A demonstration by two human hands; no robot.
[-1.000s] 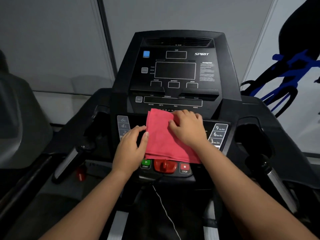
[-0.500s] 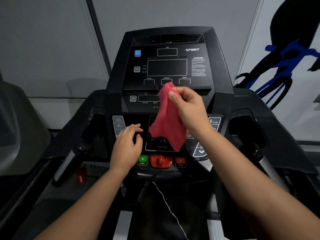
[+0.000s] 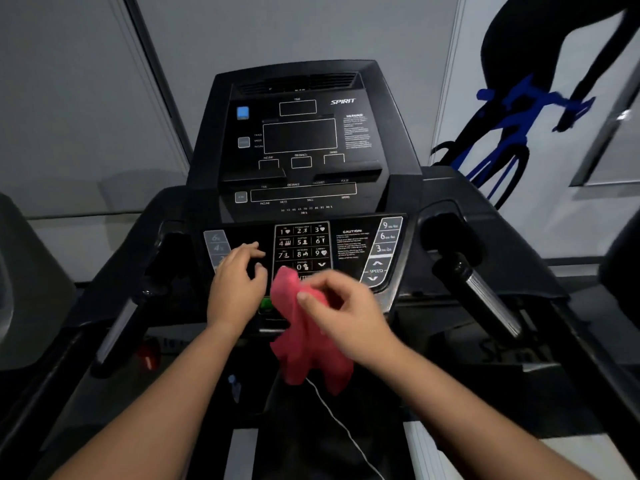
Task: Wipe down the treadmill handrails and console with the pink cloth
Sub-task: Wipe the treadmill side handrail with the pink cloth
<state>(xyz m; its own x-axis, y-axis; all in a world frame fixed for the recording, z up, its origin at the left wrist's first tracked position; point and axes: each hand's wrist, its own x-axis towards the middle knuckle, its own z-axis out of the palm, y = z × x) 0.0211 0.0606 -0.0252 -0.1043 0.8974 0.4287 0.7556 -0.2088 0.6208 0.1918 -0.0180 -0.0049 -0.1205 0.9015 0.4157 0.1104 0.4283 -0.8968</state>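
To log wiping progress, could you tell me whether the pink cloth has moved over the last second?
Yes, downward. The pink cloth lay flat over the number keypad; now it hangs bunched from the right hand, below the keypad, which shows uncovered.

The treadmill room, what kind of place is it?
Most likely a gym or fitness room: a treadmill console with speed and number buttons, a handrail beside it, and a big cyclist picture on the wall.
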